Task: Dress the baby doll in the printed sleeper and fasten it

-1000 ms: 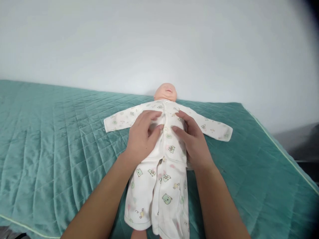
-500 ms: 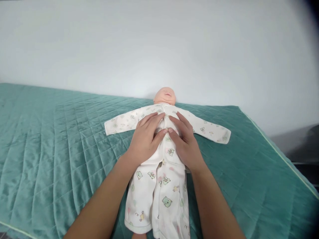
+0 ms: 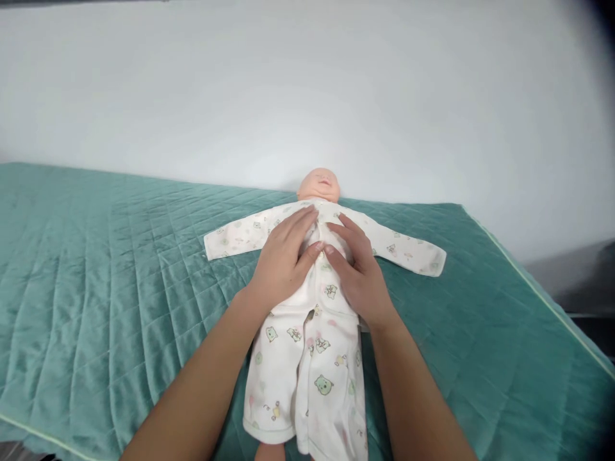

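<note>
A baby doll (image 3: 319,184) lies on its back, its head toward the wall. It wears a white romper (image 3: 331,323) printed with green bears, both sleeves stretched out sideways. On the left of the doll's chest rests my left hand (image 3: 282,259), fingers extended over the cloth. My right hand (image 3: 359,269) lies on the chest's other side with its fingers spread. The two thumbs nearly meet at the front placket. Lower down, a gap shows in the front between the romper's legs. The doll's foot end is cut off by the frame's bottom edge.
A green quilted cover (image 3: 120,288) with a pale piped edge spreads beneath the doll. Behind it rises a plain white wall (image 3: 307,83). A dark object (image 3: 596,282), unclear in kind, stands beyond the cover's right edge.
My left hand's fingers have shifted slightly up the chest and drawn closer together. My right hand stays nearly in place. The view has moved a little.
</note>
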A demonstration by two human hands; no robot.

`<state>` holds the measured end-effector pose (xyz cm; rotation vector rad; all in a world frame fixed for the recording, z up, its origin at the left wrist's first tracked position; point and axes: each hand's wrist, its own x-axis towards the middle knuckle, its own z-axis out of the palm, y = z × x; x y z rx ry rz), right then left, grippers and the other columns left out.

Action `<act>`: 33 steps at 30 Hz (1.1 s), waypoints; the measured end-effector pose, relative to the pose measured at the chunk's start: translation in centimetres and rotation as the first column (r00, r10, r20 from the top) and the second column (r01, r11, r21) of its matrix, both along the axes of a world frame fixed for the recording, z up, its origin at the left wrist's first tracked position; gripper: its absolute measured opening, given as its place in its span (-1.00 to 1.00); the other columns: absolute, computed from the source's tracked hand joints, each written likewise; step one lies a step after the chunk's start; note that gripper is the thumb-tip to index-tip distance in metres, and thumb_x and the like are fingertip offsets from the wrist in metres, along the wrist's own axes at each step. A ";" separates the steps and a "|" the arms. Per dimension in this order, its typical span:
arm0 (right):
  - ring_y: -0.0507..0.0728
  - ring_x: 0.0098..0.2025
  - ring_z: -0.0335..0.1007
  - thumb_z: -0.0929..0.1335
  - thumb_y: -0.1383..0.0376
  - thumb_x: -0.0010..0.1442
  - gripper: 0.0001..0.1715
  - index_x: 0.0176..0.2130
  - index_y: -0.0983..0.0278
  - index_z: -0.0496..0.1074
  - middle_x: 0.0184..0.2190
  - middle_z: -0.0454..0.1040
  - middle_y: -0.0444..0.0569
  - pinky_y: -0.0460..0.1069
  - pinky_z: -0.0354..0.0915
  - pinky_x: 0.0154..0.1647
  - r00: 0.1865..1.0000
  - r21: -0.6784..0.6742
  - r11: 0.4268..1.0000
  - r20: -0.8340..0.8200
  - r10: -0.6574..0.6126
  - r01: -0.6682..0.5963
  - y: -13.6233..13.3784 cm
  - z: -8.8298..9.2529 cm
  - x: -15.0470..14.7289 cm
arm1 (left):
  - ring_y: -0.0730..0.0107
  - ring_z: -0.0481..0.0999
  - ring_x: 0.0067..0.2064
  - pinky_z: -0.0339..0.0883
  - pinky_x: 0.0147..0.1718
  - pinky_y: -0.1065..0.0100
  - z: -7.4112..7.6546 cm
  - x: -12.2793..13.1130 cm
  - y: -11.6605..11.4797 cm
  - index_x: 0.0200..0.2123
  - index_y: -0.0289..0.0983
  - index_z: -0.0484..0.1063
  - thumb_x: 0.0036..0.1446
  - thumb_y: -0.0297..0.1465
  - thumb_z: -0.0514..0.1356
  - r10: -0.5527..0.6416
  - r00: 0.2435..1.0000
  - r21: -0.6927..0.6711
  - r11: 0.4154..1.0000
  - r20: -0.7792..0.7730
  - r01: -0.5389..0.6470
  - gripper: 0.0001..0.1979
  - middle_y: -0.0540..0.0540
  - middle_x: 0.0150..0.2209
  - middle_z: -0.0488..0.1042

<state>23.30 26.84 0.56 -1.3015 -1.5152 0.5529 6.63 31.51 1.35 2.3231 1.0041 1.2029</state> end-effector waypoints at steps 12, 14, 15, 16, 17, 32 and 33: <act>0.16 0.46 0.01 0.34 0.09 0.33 -0.54 0.19 0.02 0.37 0.41 0.16 -0.11 0.23 0.01 0.47 1.000 0.007 1.000 -0.021 -0.003 0.003 0.0 -0.3 -0.1 | 0.16 0.21 0.39 0.11 0.35 0.07 0.6 0.0 3.2 0.35 -0.20 0.17 0.40 -0.13 -0.02 -0.038 0.995 -0.105 0.994 -0.090 0.028 -0.46 -0.17 0.36 0.28; 0.16 0.46 0.00 0.35 0.09 0.33 -0.54 0.19 0.02 0.37 0.41 0.16 -0.12 0.23 0.01 0.47 0.999 -0.005 1.000 -0.033 -0.003 0.003 0.0 -0.2 -0.1 | 0.17 0.23 0.37 0.13 0.34 0.07 0.6 0.0 3.2 0.34 -0.19 0.19 0.40 -0.14 -0.01 -0.037 0.997 -0.134 0.991 -0.068 0.027 -0.47 -0.17 0.35 0.29; 0.17 0.46 0.00 0.35 0.09 0.33 -0.54 0.20 0.01 0.37 0.41 0.15 -0.12 0.23 0.02 0.47 0.999 -0.013 1.000 -0.040 -0.002 0.002 0.0 -0.2 -0.1 | 0.16 0.23 0.38 0.13 0.34 0.05 0.7 0.0 3.2 0.34 -0.18 0.19 0.40 -0.14 -0.01 -0.034 0.997 -0.149 0.989 -0.062 0.025 -0.48 -0.16 0.35 0.29; 0.18 0.46 0.00 0.35 0.09 0.33 -0.53 0.20 0.01 0.37 0.42 0.14 -0.12 0.24 0.04 0.46 0.999 -0.020 1.000 -0.048 -0.003 0.002 0.0 -0.2 -0.1 | 0.15 0.22 0.38 0.13 0.34 0.04 0.7 0.0 3.2 0.34 -0.17 0.20 0.40 -0.14 0.00 -0.032 0.998 -0.162 0.986 -0.059 0.022 -0.48 -0.15 0.35 0.29; 0.19 0.46 0.01 0.35 0.08 0.33 -0.53 0.20 0.00 0.38 0.42 0.14 -0.12 0.24 0.06 0.45 0.998 -0.025 1.000 -0.056 -0.005 0.004 0.0 -0.2 -0.2 | 0.14 0.22 0.38 0.13 0.34 0.02 0.7 0.0 3.2 0.34 -0.16 0.20 0.39 -0.14 0.00 -0.030 0.998 -0.172 0.985 -0.055 0.020 -0.48 -0.15 0.35 0.29; 0.15 0.52 -0.21 0.34 -0.01 0.31 -0.28 0.38 -0.02 0.15 0.50 -0.09 -0.15 0.23 -0.14 0.52 0.994 -0.104 0.994 -0.098 -0.048 0.038 -2.5 -1.8 -0.4 | 0.30 0.04 0.48 -0.08 0.46 0.11 -1.5 -1.7 1.5 0.34 -0.10 0.25 0.39 -0.12 -0.01 0.005 0.996 -0.299 0.954 0.093 0.023 -0.48 -0.06 0.45 0.10; 0.14 0.53 -0.25 0.32 -0.03 0.33 -0.24 0.41 -0.03 0.08 0.51 -0.12 -0.14 0.24 -0.16 0.52 0.995 -0.123 0.992 -0.087 -0.044 0.033 -3.2 -2.0 -0.5 | 0.30 0.01 0.49 -0.10 0.46 0.11 -1.8 -2.1 0.9 0.36 -0.09 0.21 0.39 -0.11 -0.01 0.016 0.995 -0.323 0.946 0.095 0.016 -0.47 -0.06 0.47 0.06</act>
